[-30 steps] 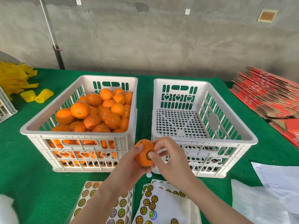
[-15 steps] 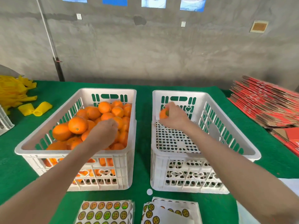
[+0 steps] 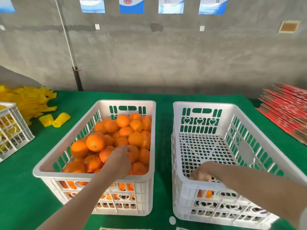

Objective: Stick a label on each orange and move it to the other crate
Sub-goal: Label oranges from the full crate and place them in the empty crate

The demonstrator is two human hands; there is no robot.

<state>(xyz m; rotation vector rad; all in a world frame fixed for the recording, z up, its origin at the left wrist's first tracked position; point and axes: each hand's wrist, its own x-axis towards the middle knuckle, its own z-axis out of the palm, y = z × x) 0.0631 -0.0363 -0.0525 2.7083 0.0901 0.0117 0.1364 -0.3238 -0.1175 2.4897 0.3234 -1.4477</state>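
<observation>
Our left hand (image 3: 118, 161) is down in the left crate (image 3: 93, 177), on top of the pile of oranges (image 3: 123, 130). Its fingers bend over the top orange (image 3: 135, 153) near the middle of the pile and touch it. We cannot tell if the hand grips it or only rests on it.

Our right hand (image 3: 203, 171) is low in the right crate (image 3: 202, 104), close to the wall nearest us. Its fingers curl round the lone orange (image 3: 203, 194). We see this fruit only in bits, under the fingers and through the holes in the crate wall. We cannot tell if it sits on the crate floor or just above it, and no label shows from here. We see no other fruit in that crate.

The two crates stand side by side on the green counter (image 3: 163, 138), with a strip of green between them. The top orange lies right under our left hand, so we think that hand is the one to lift it. Our right hand is well apart from it, across both crate walls. An orange is round, so it has no long side to line up with. We think the left hand only needs to close and lift, while the right hand lets go and comes back toward us
</observation>
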